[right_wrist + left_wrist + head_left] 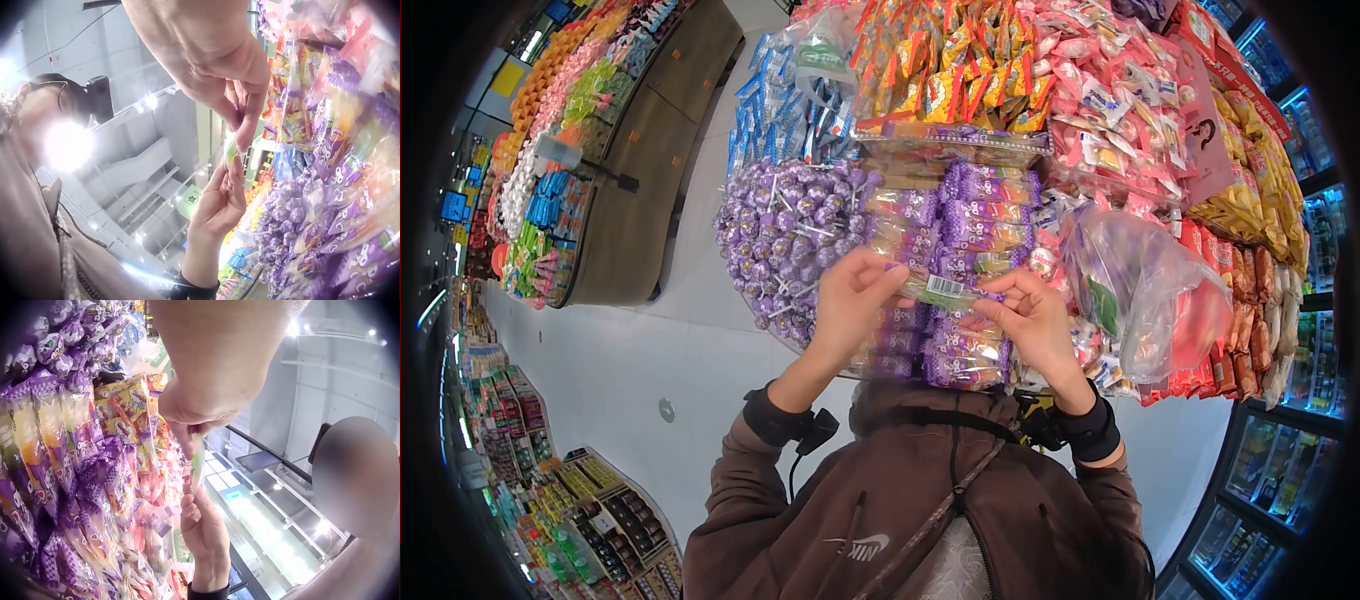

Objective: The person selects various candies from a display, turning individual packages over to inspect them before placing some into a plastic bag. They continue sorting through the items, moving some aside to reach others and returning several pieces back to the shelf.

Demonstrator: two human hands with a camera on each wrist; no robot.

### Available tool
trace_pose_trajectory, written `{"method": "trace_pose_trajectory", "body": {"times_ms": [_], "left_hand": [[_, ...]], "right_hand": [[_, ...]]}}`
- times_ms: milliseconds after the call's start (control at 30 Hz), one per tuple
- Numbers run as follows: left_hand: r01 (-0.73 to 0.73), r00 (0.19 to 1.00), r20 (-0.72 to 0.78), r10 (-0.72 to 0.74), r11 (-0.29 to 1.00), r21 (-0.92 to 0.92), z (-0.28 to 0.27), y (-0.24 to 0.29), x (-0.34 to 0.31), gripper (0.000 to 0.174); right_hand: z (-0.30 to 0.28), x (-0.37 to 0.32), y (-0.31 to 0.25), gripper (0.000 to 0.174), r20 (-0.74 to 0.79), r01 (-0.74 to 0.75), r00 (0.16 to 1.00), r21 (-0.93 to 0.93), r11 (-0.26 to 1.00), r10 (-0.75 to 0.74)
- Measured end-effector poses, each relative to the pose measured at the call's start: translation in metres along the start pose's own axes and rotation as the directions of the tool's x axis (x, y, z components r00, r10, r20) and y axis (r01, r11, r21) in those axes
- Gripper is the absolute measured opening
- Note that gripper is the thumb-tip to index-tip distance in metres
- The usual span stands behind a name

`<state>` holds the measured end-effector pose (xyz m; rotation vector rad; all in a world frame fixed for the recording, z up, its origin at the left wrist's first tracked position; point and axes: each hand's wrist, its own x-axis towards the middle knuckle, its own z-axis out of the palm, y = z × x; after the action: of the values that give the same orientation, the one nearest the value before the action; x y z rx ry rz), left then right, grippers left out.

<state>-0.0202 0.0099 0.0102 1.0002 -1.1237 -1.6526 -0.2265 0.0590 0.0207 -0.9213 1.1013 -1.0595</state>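
Note:
A small clear candy packet (943, 290) with a white barcode label and a green patch stretches between both hands, barcode side up. My left hand (852, 300) pinches one end between thumb and fingers. At the other end, my right hand (1037, 322) pinches the packet the same way. Seen edge-on in the left wrist view, the packet (197, 464) is a thin greenish strip. Below the hands lie stacked purple checked candy packs (965, 350) with clear windows. To the left of them is a heap of purple-wrapped lollipops (785, 235).
Behind the packs is a low display divider (955, 145), with orange and yellow snack bags (945, 70) beyond. A plastic bag (1145, 290) lies over pink packets at right. Another candy stand (635, 160) rises across the aisle; lit coolers (1260, 460) line the right.

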Motion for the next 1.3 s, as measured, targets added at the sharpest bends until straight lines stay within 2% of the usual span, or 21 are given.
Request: {"method": "trace_pose_trajectory", "body": {"times_ms": [33,167,333,633,733,833,933,967,1000,1033,1133,1167,1300], "left_hand": [[-0.008,1.000,0.007,0.008,1.000,-0.012,0.000,0.001,0.000,0.006],[-0.053,0.998,0.022,0.053,0.998,-0.030,-0.001,-0.001,-0.004,0.006],[-0.113,0.993,0.042,0.113,0.994,0.000,0.004,0.005,-0.010,0.006],[-0.122,0.992,0.037,0.121,0.992,0.024,0.008,0.009,-0.010,0.006],[-0.138,0.990,0.037,0.137,0.990,0.024,0.007,0.007,-0.009,0.006],[-0.128,0.991,0.057,0.125,0.990,0.053,0.004,0.007,-0.009,0.006],[-0.040,0.999,-0.038,0.034,0.986,-0.162,0.007,0.000,0.002,0.012],[-0.008,0.999,-0.041,-0.001,0.975,-0.222,0.008,0.000,0.004,0.015],[0.023,0.998,-0.042,-0.036,0.959,-0.281,0.010,0.002,0.007,0.018],[0.052,0.997,-0.041,-0.070,0.939,-0.339,0.011,0.003,0.008,0.021],[0.037,0.999,0.032,-0.027,0.940,-0.340,0.014,0.011,0.005,0.025],[0.037,0.999,0.048,-0.021,0.932,-0.361,0.015,0.012,0.004,0.025],[0.065,0.996,0.090,-0.026,0.881,-0.469,0.016,0.011,0.001,0.025]], "right_hand": [[0.001,0.000,-0.001,0.011,-0.011,0.012,1.000,0.038,0.999,-0.012],[0.005,-0.005,-0.002,0.009,-0.032,0.073,0.997,-0.041,0.996,-0.075],[0.001,-0.007,0.002,0.008,-0.034,0.107,0.994,0.056,0.993,-0.105],[-0.006,-0.009,0.002,0.011,-0.029,0.202,0.979,0.057,0.978,-0.201],[-0.006,-0.008,0.004,0.009,-0.032,0.181,0.983,0.063,0.981,-0.179],[-0.007,-0.006,0.005,0.007,-0.019,0.224,0.975,0.104,0.969,-0.224],[0.007,-0.008,-0.006,0.005,-0.066,0.390,0.920,0.059,0.919,-0.387],[0.007,-0.009,-0.010,0.008,0.021,0.520,0.850,-0.192,0.832,-0.527],[0.006,-0.011,-0.013,0.012,0.143,0.623,0.765,-0.412,0.665,-0.628],[0.006,-0.011,-0.015,0.015,0.290,0.689,0.672,-0.581,0.432,-0.682],[0.007,-0.013,-0.009,0.024,0.494,0.748,0.522,-0.657,0.095,-0.695],[0.007,-0.014,-0.008,0.026,0.532,0.739,0.518,-0.673,0.036,-0.670],[0.007,-0.016,-0.004,0.023,0.572,0.726,0.533,-0.688,-0.012,-0.623]]}}
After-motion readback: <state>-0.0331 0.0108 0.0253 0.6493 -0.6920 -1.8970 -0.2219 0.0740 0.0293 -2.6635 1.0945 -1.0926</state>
